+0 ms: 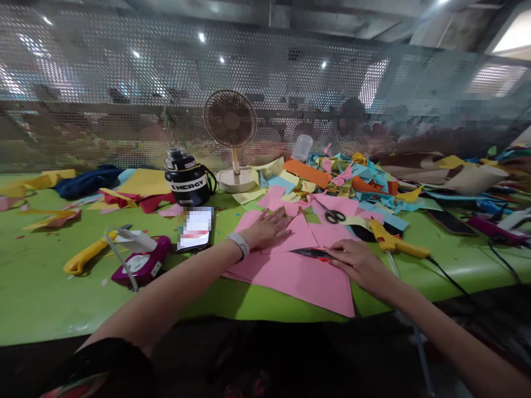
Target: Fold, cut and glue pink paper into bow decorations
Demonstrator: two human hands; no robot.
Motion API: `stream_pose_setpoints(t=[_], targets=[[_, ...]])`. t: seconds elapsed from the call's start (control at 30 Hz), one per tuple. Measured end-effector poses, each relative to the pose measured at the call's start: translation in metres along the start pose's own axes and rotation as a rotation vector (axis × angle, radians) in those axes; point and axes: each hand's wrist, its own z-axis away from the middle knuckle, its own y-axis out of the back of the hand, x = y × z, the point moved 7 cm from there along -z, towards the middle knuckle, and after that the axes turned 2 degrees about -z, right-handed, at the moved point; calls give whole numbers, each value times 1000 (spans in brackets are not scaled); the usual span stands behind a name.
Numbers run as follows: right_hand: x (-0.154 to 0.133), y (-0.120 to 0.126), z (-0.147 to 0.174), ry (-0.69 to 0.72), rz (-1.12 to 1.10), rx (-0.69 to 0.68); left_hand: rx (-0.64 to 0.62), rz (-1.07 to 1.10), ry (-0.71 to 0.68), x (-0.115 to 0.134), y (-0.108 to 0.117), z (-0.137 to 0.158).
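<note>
My left hand (271,229) lies flat with fingers spread on a piece of pink paper (296,235), pressing it to the table. On top of larger pink sheets (298,279) that reach the front edge, my right hand (352,262) is closed on a dark pointed cutting tool (309,252) with a red part. Its tip points left along the lower edge of the upper pink piece. Whether it is a knife or scissors I cannot tell, as fingers cover the handle. Black-handled scissors (334,216) rest on pink paper just beyond both hands.
Right of my right hand lies a yellow glue gun (392,240) with a cord. To the left are a phone (196,228), a purple power strip (143,262) and a yellow-handled cutter (89,254). A black bottle (186,179), a fan (232,132) and heaped paper scraps (357,177) stand behind.
</note>
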Motion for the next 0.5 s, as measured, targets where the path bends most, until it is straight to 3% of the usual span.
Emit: stream_pose_setpoints(t=[0.5], targets=[[-10, -6, -8, -14, -47, -38, 4, 12, 4, 0, 1, 0]])
